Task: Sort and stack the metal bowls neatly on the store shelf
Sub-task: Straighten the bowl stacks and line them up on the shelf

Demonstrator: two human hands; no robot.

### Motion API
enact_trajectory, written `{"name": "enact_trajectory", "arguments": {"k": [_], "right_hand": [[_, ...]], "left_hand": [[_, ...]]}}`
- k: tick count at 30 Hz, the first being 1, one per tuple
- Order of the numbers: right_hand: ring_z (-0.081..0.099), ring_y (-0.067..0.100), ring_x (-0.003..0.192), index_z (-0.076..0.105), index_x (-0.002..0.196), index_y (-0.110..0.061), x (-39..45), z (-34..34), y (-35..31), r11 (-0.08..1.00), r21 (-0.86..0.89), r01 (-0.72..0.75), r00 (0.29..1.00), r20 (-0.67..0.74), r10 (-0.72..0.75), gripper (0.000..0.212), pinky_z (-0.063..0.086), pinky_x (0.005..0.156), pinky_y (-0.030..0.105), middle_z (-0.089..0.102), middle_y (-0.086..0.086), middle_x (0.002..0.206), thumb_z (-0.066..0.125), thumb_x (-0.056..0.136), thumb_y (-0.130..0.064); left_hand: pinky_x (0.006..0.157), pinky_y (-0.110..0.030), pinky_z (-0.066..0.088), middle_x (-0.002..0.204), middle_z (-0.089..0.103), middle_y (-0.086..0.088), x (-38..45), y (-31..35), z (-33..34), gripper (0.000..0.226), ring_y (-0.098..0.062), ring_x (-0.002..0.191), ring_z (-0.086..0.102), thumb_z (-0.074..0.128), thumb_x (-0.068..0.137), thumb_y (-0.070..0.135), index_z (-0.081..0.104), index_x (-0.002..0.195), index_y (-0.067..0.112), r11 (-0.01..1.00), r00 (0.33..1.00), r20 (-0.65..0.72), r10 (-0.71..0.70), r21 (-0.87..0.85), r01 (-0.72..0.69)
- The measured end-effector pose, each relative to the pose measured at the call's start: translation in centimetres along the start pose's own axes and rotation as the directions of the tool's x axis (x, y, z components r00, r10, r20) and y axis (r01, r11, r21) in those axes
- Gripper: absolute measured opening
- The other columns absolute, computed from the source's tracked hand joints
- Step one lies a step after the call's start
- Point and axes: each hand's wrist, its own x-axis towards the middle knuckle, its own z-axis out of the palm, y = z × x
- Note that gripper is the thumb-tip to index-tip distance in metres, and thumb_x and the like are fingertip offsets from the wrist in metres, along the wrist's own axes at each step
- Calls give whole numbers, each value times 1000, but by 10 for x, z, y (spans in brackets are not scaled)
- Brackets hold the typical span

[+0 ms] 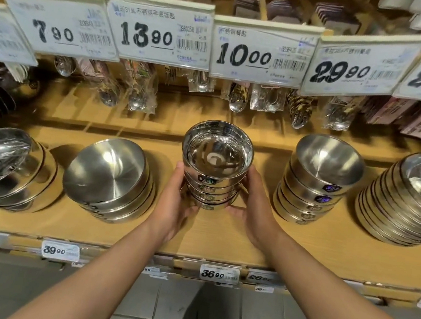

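Note:
A stack of several small shiny metal bowls [215, 167] stands upright at the middle of the wooden shelf [221, 239]. My left hand [173, 202] grips its left side and my right hand [254, 206] grips its right side, fingers wrapped around the lower bowls. To the left sits a leaning stack of wider bowls [110, 176], and at the far left another tilted stack [6, 167]. On the right stands a stack of brushed bowls [317, 182], and farther right a long slanted stack [406, 200].
Large price tags [263, 52] hang above the shelf, with packaged spoons [237, 97] dangling behind them. Small price labels [220, 274] line the shelf's front edge. Grey floor tiles [186, 311] lie below.

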Motion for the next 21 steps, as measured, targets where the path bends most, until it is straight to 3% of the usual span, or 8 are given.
{"name": "enact_trajectory", "arguments": {"k": [4, 6, 8, 9, 11, 13, 18, 21], "right_hand": [[48, 4, 128, 69, 92, -59, -12, -1, 3, 996, 79, -50, 996, -74, 56, 38, 42, 108, 54, 68, -32, 106, 34, 105, -53], [40, 16, 140, 62, 117, -43, -24, -5, 16, 983, 139, -118, 985, -111, 134, 28, 39, 112, 54, 57, -17, 132, 37, 106, -50], [37, 21, 142, 46, 145, -24, -41, -3, 30, 979, 118, -167, 981, -82, 178, 47, 43, 109, 52, 43, -1, 150, 37, 106, -49], [40, 22, 139, 41, 150, -20, -48, 1, 36, 979, 89, -185, 980, -63, 191, 52, 46, 104, 49, 42, 2, 152, 37, 106, -48], [48, 20, 128, 45, 147, -19, -59, 13, 42, 973, 50, -225, 973, -39, 227, 51, 51, 91, 42, 47, 3, 146, 38, 105, -47], [54, 15, 119, 50, 140, -21, -63, 28, 45, 967, 19, -254, 967, 5, 254, 45, 53, 83, 37, 52, 4, 140, 39, 104, -47], [55, 8, 114, 54, 132, -25, -55, 71, 38, 961, -83, -263, 955, 120, 272, 37, 55, 88, 38, 55, 3, 138, 41, 104, -45], [51, 15, 124, 45, 144, -25, -41, 98, 31, 963, -135, -234, 956, 146, 253, 46, 55, 93, 39, 50, 4, 145, 41, 105, -48]], "left_hand": [[79, -28, 57, 105, 74, 27, -21, 7, -1, 42, 9, 97, 68, 32, 104, 58, 74, 101, 52, 1000, 1000, 5, 1, 4, -1], [85, -35, 58, 96, 75, 26, -38, 4, -12, 37, 9, 91, 69, 41, 103, 53, 76, 102, 44, 1000, 997, -71, -7, 27, 9], [94, -43, 57, 101, 78, 13, -64, 0, -28, 34, -3, 97, 72, 51, 99, 50, 74, 108, 28, 997, 987, -152, -50, 51, 59], [93, -42, 58, 105, 78, 5, -78, -1, -37, 36, -11, 102, 73, 52, 96, 49, 75, 106, 23, 995, 983, -175, -61, 68, 74], [85, -35, 59, 110, 77, -4, -101, -1, -57, 39, -21, 104, 73, 50, 97, 48, 80, 99, 23, 991, 976, -207, -72, 96, 94], [77, -30, 59, 107, 78, -4, -115, 2, -80, 40, -18, 98, 75, 46, 102, 43, 81, 95, 24, 987, 966, -247, -74, 119, 106], [73, -32, 53, 76, 75, 3, -118, 20, -141, 34, -9, 70, 73, 44, 106, 31, 69, 95, 13, 992, 924, -381, -46, 94, 88], [66, -29, 55, 78, 68, 2, -102, 32, -168, 27, -8, 69, 71, 42, 106, 28, 61, 91, 15, 996, 884, -467, -25, 69, 65]]}}
